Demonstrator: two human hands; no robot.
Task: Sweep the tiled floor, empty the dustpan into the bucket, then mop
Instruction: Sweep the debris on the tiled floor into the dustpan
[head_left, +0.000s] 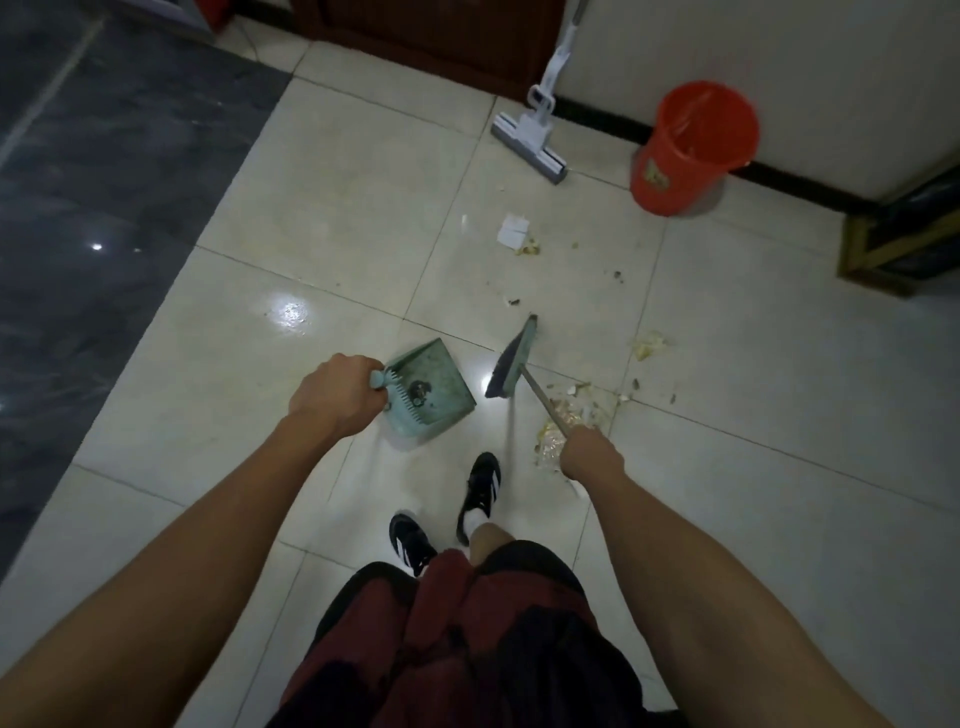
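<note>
The person stands on the pale tiled floor (332, 218), both arms stretched forward. The left hand (332, 392) is closed around the handle of the green dustpan (434, 387), which is at about 11 o'clock from the shoes (480, 496); a little dark dirt lies inside it. The right hand (589, 452) is closed around the thin handle of the broom (511, 364), whose head is just beside the dustpan, at its 3 o'clock. A pile of yellowish scraps (571, 415) lies under the broom handle. More crumbs and a piece of white paper (513, 231) lie at 12 o'clock. The orange bucket (691, 150) stands at 1 o'clock by the wall, and the mop (530, 137) leans near it, at its 9 o'clock.
</note>
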